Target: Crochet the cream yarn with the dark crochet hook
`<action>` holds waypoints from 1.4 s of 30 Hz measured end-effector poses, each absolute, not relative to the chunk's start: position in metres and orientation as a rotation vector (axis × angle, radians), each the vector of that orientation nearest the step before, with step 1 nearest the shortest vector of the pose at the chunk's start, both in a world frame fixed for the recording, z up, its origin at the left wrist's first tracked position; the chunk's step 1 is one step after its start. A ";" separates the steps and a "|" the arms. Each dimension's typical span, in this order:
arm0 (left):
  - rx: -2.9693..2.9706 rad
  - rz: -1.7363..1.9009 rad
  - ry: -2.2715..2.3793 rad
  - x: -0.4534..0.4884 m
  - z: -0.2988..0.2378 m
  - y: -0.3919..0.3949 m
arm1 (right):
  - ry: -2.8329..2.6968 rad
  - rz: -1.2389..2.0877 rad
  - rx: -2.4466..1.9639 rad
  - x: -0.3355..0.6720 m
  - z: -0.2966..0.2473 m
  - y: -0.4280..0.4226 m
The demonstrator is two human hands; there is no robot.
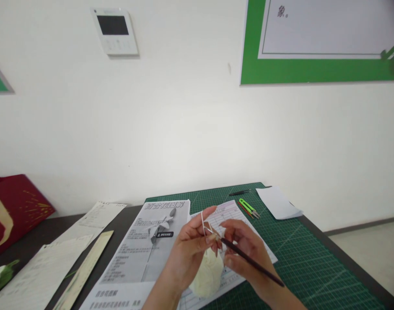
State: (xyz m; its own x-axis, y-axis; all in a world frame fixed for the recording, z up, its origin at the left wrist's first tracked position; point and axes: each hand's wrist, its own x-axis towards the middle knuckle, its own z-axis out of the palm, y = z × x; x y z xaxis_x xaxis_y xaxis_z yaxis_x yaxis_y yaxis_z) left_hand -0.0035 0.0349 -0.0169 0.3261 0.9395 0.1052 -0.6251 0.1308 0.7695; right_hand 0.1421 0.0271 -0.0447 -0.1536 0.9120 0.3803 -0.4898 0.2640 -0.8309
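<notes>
My left hand (192, 243) is closed, pinching pale yarn (202, 221) that loops over its raised index finger. In my right hand (247, 252) is a crochet hook with a dark brown handle (253, 262), its metal end meeting the yarn at the left fingertips. The handle slants down to the right across the palm. Any stitches at the fingertips are too small to make out. Below both hands sits a cream ball of yarn (207, 277) on a printed chart sheet (229, 215), partly covered by the hands.
A printed pattern sheet (132, 254) lies left of the hands. Green thread snips (247, 206) and a black tweezer-like tool (239, 192) rest on the green cutting mat (300, 267). White paper (277, 202) is at back right. Farther left are more papers (48, 262) and a red bag (19, 211).
</notes>
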 end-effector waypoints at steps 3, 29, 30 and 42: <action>0.886 1.203 0.441 -0.004 -0.017 0.035 | -0.967 1.408 -0.466 0.145 -0.045 0.028; 1.026 1.135 0.279 -0.014 -0.018 0.033 | -0.605 1.774 -0.306 0.144 -0.042 0.025; 1.035 1.132 0.275 -0.015 -0.020 0.033 | -0.608 1.777 -0.312 0.144 -0.042 0.024; 0.945 1.104 0.244 -0.009 -0.019 0.031 | -0.668 1.665 -0.311 0.142 -0.038 0.022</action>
State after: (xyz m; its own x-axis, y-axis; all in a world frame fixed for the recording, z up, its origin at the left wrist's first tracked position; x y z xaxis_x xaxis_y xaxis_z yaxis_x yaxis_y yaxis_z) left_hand -0.0086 0.0305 -0.0191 0.4683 0.8416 0.2690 -0.6500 0.1219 0.7501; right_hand 0.1423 0.0220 -0.0385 -0.2111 0.9641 0.1610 -0.8080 -0.0794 -0.5838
